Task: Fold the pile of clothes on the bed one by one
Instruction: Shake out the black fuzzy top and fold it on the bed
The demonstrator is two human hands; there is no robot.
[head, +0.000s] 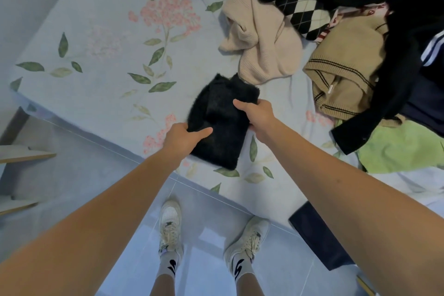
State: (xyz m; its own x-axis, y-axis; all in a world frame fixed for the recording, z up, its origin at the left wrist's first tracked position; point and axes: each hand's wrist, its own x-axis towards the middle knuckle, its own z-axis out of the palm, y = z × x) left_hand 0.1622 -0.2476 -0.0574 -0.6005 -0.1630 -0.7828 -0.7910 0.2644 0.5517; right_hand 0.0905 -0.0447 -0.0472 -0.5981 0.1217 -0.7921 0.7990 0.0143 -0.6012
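Note:
A folded black fuzzy garment lies on the floral bed sheet near the bed's front edge. My left hand grips its left edge, thumb on top and fingers under. My right hand grips its right edge the same way. The pile of unfolded clothes spreads over the right of the bed: a cream knit, a black and white argyle piece, a tan striped knit, a black garment and a light green one.
A dark folded item sits at the bed's front right edge, partly behind my right arm. My feet in white sneakers stand on the pale tiled floor. Wooden shelf edges stick out at the left.

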